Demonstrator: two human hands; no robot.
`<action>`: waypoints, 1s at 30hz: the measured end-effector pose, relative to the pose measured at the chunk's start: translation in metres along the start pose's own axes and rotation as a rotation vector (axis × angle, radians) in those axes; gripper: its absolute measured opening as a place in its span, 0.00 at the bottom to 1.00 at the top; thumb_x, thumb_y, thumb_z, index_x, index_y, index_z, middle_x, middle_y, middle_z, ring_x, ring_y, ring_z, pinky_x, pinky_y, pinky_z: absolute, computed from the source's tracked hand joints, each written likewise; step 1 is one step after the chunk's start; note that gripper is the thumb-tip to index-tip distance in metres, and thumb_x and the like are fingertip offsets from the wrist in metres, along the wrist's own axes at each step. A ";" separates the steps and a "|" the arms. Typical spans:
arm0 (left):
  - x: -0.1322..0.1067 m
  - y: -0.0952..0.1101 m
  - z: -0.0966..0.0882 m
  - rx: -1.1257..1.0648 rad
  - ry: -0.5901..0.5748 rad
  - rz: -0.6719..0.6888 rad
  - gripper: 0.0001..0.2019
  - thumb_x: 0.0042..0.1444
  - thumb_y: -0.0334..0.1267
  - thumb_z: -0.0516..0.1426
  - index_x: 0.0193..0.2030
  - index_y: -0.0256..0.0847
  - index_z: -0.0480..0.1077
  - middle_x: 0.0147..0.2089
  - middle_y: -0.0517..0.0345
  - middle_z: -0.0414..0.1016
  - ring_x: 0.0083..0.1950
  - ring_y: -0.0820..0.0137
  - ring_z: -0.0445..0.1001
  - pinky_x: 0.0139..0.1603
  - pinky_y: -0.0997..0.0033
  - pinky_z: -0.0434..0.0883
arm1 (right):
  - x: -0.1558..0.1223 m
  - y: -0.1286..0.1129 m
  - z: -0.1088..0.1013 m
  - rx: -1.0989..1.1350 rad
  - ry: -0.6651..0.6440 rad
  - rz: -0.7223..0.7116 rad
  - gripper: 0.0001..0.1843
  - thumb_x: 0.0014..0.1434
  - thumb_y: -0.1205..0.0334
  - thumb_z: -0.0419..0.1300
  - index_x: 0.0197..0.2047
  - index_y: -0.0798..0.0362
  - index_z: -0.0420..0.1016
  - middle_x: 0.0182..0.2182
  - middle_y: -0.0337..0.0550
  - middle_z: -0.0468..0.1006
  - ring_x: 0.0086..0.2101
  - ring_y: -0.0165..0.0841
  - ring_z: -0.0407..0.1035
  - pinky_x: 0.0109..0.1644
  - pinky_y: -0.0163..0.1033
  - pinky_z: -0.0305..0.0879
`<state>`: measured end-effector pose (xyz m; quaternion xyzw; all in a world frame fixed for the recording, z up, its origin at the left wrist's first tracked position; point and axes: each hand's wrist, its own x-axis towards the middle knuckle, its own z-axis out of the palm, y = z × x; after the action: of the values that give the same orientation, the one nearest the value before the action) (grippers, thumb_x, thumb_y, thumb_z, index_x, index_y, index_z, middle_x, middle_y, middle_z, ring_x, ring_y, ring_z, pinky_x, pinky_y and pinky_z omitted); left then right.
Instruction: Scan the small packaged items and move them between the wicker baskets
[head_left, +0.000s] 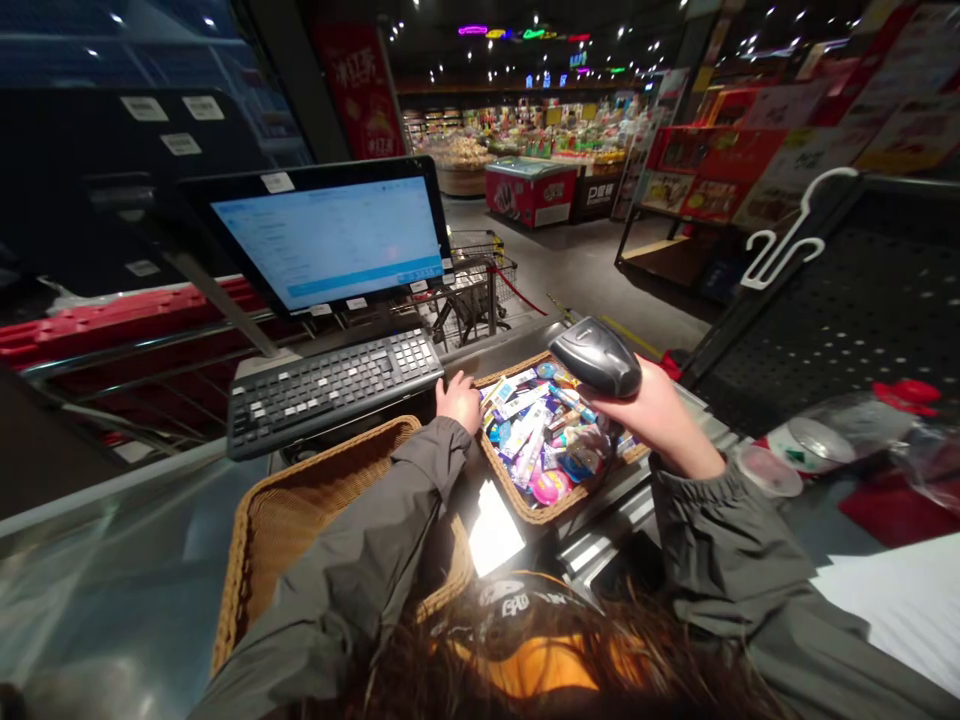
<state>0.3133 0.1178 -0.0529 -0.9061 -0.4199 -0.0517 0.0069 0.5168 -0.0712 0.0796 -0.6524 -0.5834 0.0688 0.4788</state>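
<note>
A black handheld barcode scanner is gripped in my right hand, over the far right part of a wicker basket. The basket holds many small packaged sweets in bright wrappers. My left hand is at the right end of a black keyboard, beside the basket's left rim. Its fingers are partly spread and I see nothing in them. Left of the loaded basket stands a second wicker basket, partly covered by my left sleeve.
A monitor with a lit screen stands behind the keyboard. Shopping carts are beyond the counter. At right are a black perforated panel with a white hanger, a tub and white papers.
</note>
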 end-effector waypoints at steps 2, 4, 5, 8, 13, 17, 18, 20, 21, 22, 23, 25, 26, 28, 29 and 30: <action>-0.005 0.000 0.002 0.035 0.033 0.030 0.12 0.60 0.41 0.55 0.43 0.41 0.79 0.68 0.46 0.65 0.73 0.53 0.54 0.71 0.36 0.47 | 0.002 0.003 0.003 -0.005 -0.015 -0.007 0.23 0.46 0.50 0.69 0.42 0.56 0.78 0.39 0.51 0.82 0.39 0.45 0.77 0.46 0.48 0.72; -0.011 0.005 0.003 0.075 0.047 0.069 0.15 0.61 0.45 0.56 0.45 0.40 0.78 0.69 0.43 0.63 0.73 0.52 0.53 0.71 0.35 0.46 | 0.003 0.006 0.006 -0.009 -0.031 -0.013 0.25 0.47 0.51 0.69 0.45 0.57 0.78 0.42 0.52 0.82 0.42 0.46 0.76 0.49 0.49 0.72; -0.014 0.008 0.003 0.091 0.047 0.077 0.17 0.60 0.48 0.57 0.47 0.39 0.78 0.70 0.41 0.61 0.73 0.51 0.52 0.71 0.34 0.46 | 0.003 0.007 0.008 -0.008 -0.039 -0.013 0.25 0.47 0.51 0.69 0.46 0.57 0.78 0.43 0.53 0.82 0.43 0.46 0.76 0.50 0.50 0.71; -0.015 0.017 0.004 0.113 0.023 0.069 0.28 0.53 0.53 0.61 0.54 0.35 0.75 0.73 0.37 0.55 0.74 0.45 0.49 0.71 0.31 0.43 | 0.006 0.005 0.013 0.006 -0.060 -0.016 0.24 0.47 0.52 0.69 0.45 0.57 0.78 0.43 0.53 0.82 0.43 0.46 0.76 0.50 0.50 0.72; -0.004 0.016 0.003 0.062 -0.016 0.030 0.21 0.53 0.45 0.60 0.52 0.37 0.76 0.68 0.39 0.63 0.72 0.46 0.54 0.70 0.31 0.45 | 0.009 -0.005 0.019 0.000 -0.075 -0.050 0.23 0.47 0.52 0.68 0.45 0.57 0.78 0.44 0.53 0.82 0.43 0.45 0.76 0.50 0.48 0.72; 0.000 0.001 -0.010 0.042 0.008 0.059 0.17 0.52 0.43 0.58 0.46 0.39 0.78 0.68 0.43 0.65 0.71 0.49 0.57 0.71 0.35 0.47 | 0.008 -0.006 0.018 -0.018 -0.076 -0.050 0.24 0.47 0.53 0.69 0.45 0.58 0.78 0.43 0.53 0.82 0.43 0.46 0.76 0.51 0.49 0.71; -0.001 -0.004 -0.017 0.041 0.022 0.079 0.16 0.51 0.43 0.59 0.45 0.39 0.78 0.69 0.44 0.64 0.71 0.49 0.56 0.72 0.36 0.46 | 0.008 -0.006 0.018 -0.023 -0.065 -0.043 0.24 0.47 0.53 0.69 0.45 0.58 0.78 0.43 0.53 0.82 0.43 0.46 0.76 0.50 0.49 0.71; -0.004 -0.015 -0.032 0.038 0.077 0.121 0.14 0.51 0.41 0.59 0.42 0.39 0.78 0.70 0.45 0.62 0.72 0.50 0.55 0.73 0.36 0.44 | 0.008 -0.006 0.017 -0.023 -0.038 -0.032 0.23 0.47 0.52 0.68 0.44 0.57 0.78 0.42 0.52 0.82 0.42 0.45 0.77 0.50 0.49 0.72; -0.007 -0.021 -0.042 0.036 0.116 0.141 0.13 0.50 0.41 0.59 0.41 0.40 0.78 0.71 0.46 0.61 0.73 0.51 0.55 0.73 0.36 0.43 | 0.007 -0.007 0.017 -0.019 -0.020 -0.028 0.23 0.47 0.52 0.68 0.44 0.57 0.78 0.42 0.52 0.82 0.41 0.45 0.77 0.49 0.49 0.72; -0.010 -0.028 -0.052 0.034 0.161 0.157 0.12 0.51 0.40 0.59 0.40 0.39 0.77 0.72 0.46 0.59 0.73 0.51 0.54 0.73 0.36 0.42 | 0.007 -0.009 0.018 -0.015 0.001 -0.025 0.23 0.47 0.51 0.68 0.44 0.57 0.78 0.42 0.52 0.82 0.41 0.45 0.77 0.49 0.49 0.72; -0.014 -0.034 -0.063 0.033 0.209 0.169 0.11 0.51 0.40 0.59 0.39 0.39 0.77 0.72 0.46 0.58 0.73 0.51 0.54 0.73 0.35 0.41 | 0.007 -0.012 0.020 -0.012 0.023 -0.023 0.24 0.47 0.50 0.68 0.44 0.57 0.78 0.42 0.52 0.82 0.41 0.46 0.77 0.49 0.49 0.72; -0.025 -0.049 -0.085 0.037 0.297 0.174 0.11 0.52 0.40 0.59 0.40 0.39 0.76 0.74 0.45 0.55 0.74 0.51 0.52 0.73 0.35 0.40 | 0.007 -0.020 0.025 -0.016 0.057 -0.020 0.25 0.47 0.49 0.68 0.45 0.57 0.78 0.42 0.53 0.82 0.41 0.47 0.77 0.50 0.51 0.72; -0.031 -0.056 -0.096 0.042 0.336 0.170 0.11 0.52 0.40 0.59 0.40 0.40 0.75 0.74 0.45 0.53 0.74 0.51 0.52 0.73 0.35 0.39 | 0.007 -0.026 0.028 -0.019 0.064 -0.022 0.26 0.48 0.49 0.68 0.45 0.57 0.77 0.42 0.54 0.82 0.42 0.47 0.77 0.50 0.51 0.72; -0.045 -0.071 -0.117 0.053 0.403 0.148 0.11 0.52 0.40 0.60 0.42 0.40 0.74 0.75 0.46 0.52 0.75 0.51 0.51 0.73 0.36 0.38 | 0.006 -0.038 0.036 -0.021 0.055 -0.043 0.26 0.49 0.49 0.68 0.47 0.56 0.77 0.43 0.54 0.81 0.43 0.48 0.77 0.51 0.52 0.72; -0.052 -0.078 -0.126 0.058 0.430 0.132 0.11 0.53 0.41 0.60 0.42 0.41 0.74 0.75 0.47 0.51 0.75 0.52 0.51 0.73 0.36 0.38 | 0.006 -0.044 0.041 -0.021 0.043 -0.065 0.26 0.49 0.50 0.67 0.48 0.56 0.76 0.44 0.54 0.81 0.44 0.48 0.76 0.52 0.52 0.71; -0.060 -0.085 -0.135 0.062 0.455 0.115 0.11 0.53 0.41 0.60 0.43 0.41 0.74 0.75 0.47 0.50 0.75 0.53 0.50 0.73 0.37 0.38 | 0.006 -0.050 0.046 -0.022 0.027 -0.097 0.26 0.50 0.50 0.67 0.48 0.57 0.76 0.45 0.55 0.81 0.45 0.48 0.76 0.54 0.52 0.71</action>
<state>0.1980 0.1201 0.0724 -0.8929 -0.3565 -0.2414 0.1321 0.4537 -0.0480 0.0935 -0.6297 -0.6084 0.0301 0.4821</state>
